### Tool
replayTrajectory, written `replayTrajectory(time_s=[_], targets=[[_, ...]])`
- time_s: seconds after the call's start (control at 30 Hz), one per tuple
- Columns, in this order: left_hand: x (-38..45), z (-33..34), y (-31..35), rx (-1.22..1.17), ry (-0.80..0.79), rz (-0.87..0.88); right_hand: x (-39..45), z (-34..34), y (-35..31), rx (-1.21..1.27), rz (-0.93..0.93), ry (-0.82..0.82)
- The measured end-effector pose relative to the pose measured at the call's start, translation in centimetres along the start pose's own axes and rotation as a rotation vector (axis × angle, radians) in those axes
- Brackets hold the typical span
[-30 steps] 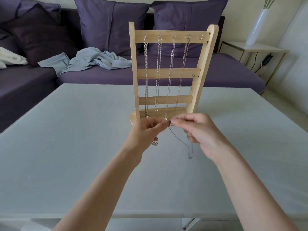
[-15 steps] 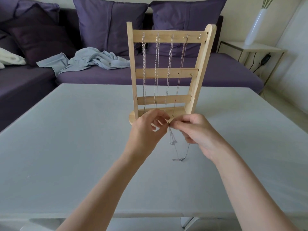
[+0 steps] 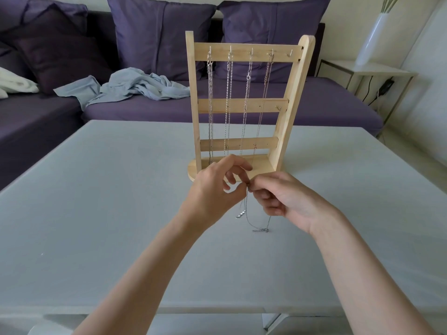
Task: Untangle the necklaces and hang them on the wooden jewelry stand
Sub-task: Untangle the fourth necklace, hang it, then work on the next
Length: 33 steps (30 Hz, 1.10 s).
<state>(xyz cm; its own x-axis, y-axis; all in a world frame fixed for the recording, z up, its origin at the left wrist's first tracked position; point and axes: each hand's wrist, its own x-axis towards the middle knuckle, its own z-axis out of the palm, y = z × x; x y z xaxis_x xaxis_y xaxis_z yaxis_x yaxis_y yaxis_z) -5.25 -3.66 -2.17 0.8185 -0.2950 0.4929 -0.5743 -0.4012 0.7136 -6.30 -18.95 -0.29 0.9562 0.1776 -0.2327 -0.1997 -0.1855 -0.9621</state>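
Chain [image 3: 246, 213]: hanging limp just before the stand [image 3: 242, 105], tail touching the surface [image 3: 96, 213].
Handling: light, thin, snag-prone; taking hold near the clasp.
Fingers: right hand [image 3: 285, 199] pinching the chain; left hand [image 3: 215, 189] meeting it, contact unclear.

No text, label, brand, number or sign can be read anywhere in the view. The wooden jewelry stand [image 3: 244, 105] carries no writing, and the small pendant [image 3: 240, 215] on the loose necklace is too tiny to show any letters.
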Motion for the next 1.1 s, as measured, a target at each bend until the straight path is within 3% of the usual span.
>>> replayTrajectory(time_s=[0.27, 0.6, 0.7, 0.87, 1.1], targets=[[-0.13, -0.09, -0.08, 0.031, -0.009, 0.026, -0.13, 0.16, -0.18, 0.042, 0.032, -0.015], [-0.04, -0.15, 0.23, -0.103, -0.024, -0.090, 0.03, -0.04, -0.11, 0.061, 0.016, -0.050], [0.05, -0.08, 0.27, -0.203, -0.014, -0.161, 0.13, -0.17, 0.22, 0.055, -0.032, -0.037], [0.14, -0.12, 0.22, -0.290, 0.024, -0.243, 0.44, -0.27, 0.05, -0.060, -0.270, 0.188], [0.06, 0.02, -0.12, -0.259, -0.017, -0.251, 0.50, -0.14, 0.07, -0.078, -0.292, 0.099]])
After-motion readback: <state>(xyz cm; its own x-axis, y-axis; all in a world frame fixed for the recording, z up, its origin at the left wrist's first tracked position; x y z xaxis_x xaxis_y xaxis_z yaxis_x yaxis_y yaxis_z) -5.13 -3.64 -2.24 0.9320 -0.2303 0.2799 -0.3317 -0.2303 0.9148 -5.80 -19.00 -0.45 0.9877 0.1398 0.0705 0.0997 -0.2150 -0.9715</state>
